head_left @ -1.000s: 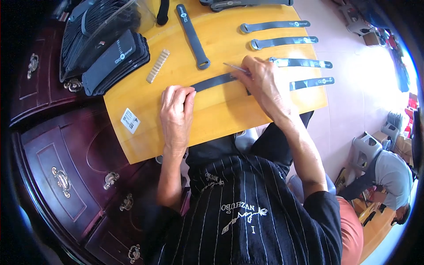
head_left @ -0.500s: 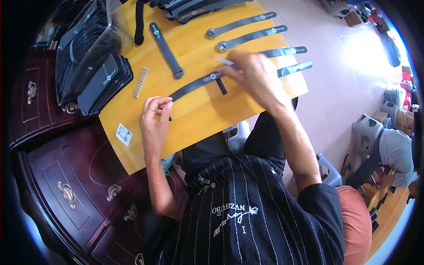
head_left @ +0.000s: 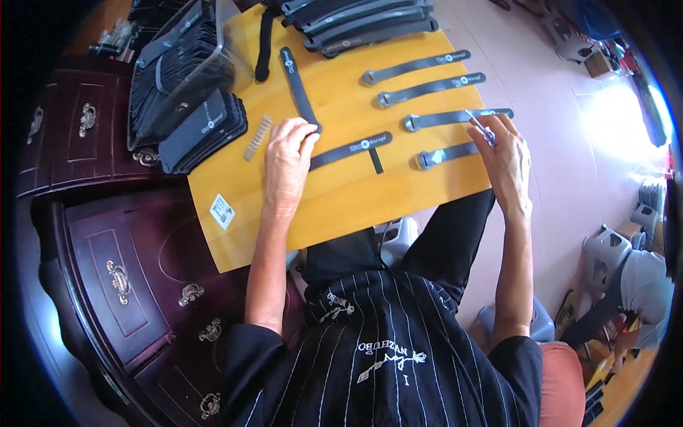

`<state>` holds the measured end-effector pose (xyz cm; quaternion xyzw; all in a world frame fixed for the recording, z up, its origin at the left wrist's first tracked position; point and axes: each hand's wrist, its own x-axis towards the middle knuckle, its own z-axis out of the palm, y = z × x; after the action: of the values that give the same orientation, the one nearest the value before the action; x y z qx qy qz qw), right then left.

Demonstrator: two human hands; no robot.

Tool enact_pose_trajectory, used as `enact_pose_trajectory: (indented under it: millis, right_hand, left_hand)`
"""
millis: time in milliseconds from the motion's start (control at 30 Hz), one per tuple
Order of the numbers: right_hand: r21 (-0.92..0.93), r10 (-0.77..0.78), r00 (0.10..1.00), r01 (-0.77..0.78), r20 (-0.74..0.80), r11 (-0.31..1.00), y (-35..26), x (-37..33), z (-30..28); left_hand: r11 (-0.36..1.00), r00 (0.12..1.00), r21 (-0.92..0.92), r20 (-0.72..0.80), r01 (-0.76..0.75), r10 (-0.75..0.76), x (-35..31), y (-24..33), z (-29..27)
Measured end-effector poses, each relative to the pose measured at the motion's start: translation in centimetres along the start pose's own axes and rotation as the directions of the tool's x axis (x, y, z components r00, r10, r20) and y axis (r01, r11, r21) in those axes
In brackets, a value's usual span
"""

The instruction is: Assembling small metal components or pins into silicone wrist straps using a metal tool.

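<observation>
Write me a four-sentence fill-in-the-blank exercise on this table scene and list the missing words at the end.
1. The thin metal tool is held in the person's ____.
2. The small sticker on the table is ____ in colour.
3. The row of small beige pieces lies to the ____ of the left hand.
4. Nearest the table's right edge, ____ separate straps lie in a column.

Missing words: right hand; white; left; four.

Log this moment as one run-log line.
left hand: at near end of slanted strap, contact unclear | right hand: holds slim metal tool | yellow table: four straps on right side
</observation>
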<state>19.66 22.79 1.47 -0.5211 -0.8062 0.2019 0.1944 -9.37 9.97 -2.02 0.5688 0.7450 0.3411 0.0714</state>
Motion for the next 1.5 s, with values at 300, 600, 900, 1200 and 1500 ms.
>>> enact_pose_trajectory:
  millis: [300, 600, 900, 1200, 1500]
  right_hand:
    - [0.009, -0.045, 0.992, 0.044, 0.119, 0.999, -0.1, 1.3, 0.7]
    - [-0.008, -0.111, 0.984, 0.113, 0.139, 0.994, 0.5, 3.0, 0.4]
    - [0.065, -0.234, 0.96, 0.227, 0.151, 0.972, -2.7, 2.2, -1.6]
    - [0.016, -0.254, 0.868, 0.274, 0.427, 0.962, -6.7, -1.4, -4.5]
    - [0.337, -0.197, 0.825, 0.009, 0.53, 0.942, -7.8, -2.7, -0.3]
  left_hand:
    - [1.0, 1.0, 0.026, 0.014, 0.0, -0.001, 1.3, -0.1, -0.4]
    - [0.994, 0.997, 0.09, -0.035, -0.064, 0.068, 2.2, -0.2, -0.5]
    - [0.917, 0.997, -0.397, 0.072, 0.031, -0.002, -0.1, 9.9, 2.2]
    - [0.621, 0.891, -0.675, 0.445, 0.397, -0.086, -4.7, 7.0, -3.4]
    - [0.201, 0.875, -0.861, 0.419, 0.467, -0.241, -10.7, 0.4, -6.7]
